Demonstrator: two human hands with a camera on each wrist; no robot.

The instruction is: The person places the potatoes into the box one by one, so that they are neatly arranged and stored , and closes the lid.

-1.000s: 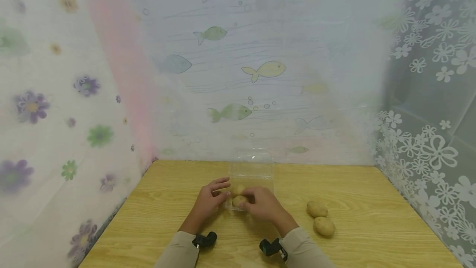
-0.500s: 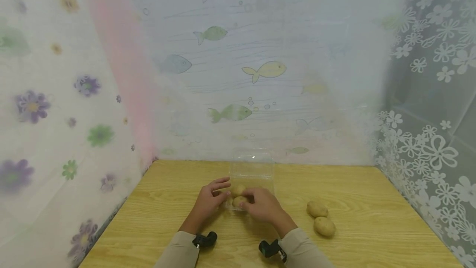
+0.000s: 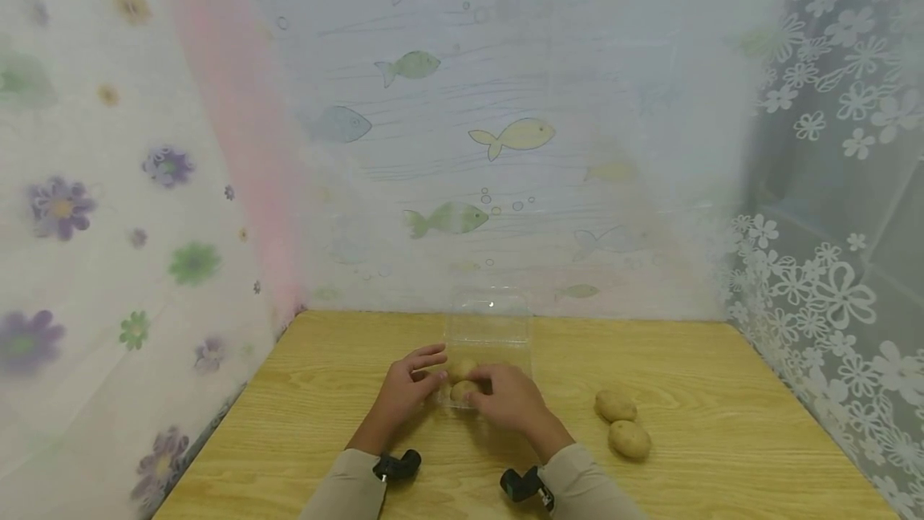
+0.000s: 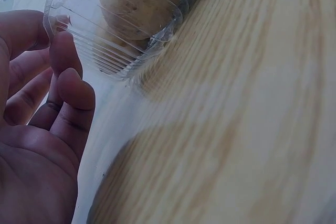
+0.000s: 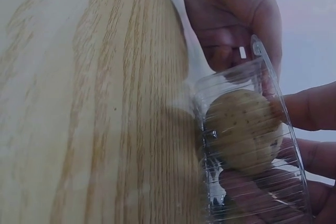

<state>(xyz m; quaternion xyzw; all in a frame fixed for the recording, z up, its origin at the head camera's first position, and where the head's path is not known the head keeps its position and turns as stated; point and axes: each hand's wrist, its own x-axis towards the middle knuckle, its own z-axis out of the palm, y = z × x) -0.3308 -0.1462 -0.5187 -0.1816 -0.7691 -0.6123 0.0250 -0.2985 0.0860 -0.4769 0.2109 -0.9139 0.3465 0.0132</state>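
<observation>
L hand (image 3: 404,387) pinching rim of clear box (image 4: 79,11), R hand (image 3: 511,398) w/ thumb & fingertips on near potato (image 3: 463,392), in box btwn both hands, far potato (image 3: 462,369) beside it, also btwn hands, 2 loose potatoes (image 3: 630,440) to R of R hand, approx. touching ea. other, on table (image 3: 722,392)

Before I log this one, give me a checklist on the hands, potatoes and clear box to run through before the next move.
1. Lid up, leaving the clear box open: ok.
2. Left hand at the box's rim: ok; how firmly it holds, cannot tell.
3. Two potatoes inside the box, near potato and far potato: ok.
4. Right hand clear of the potatoes: not ok; its fingers are on the near potato.
5. Near potato resting fully on the box's floor: cannot tell.
6. All visible potatoes boxed: not ok; two loose potatoes lie on the table.
</observation>
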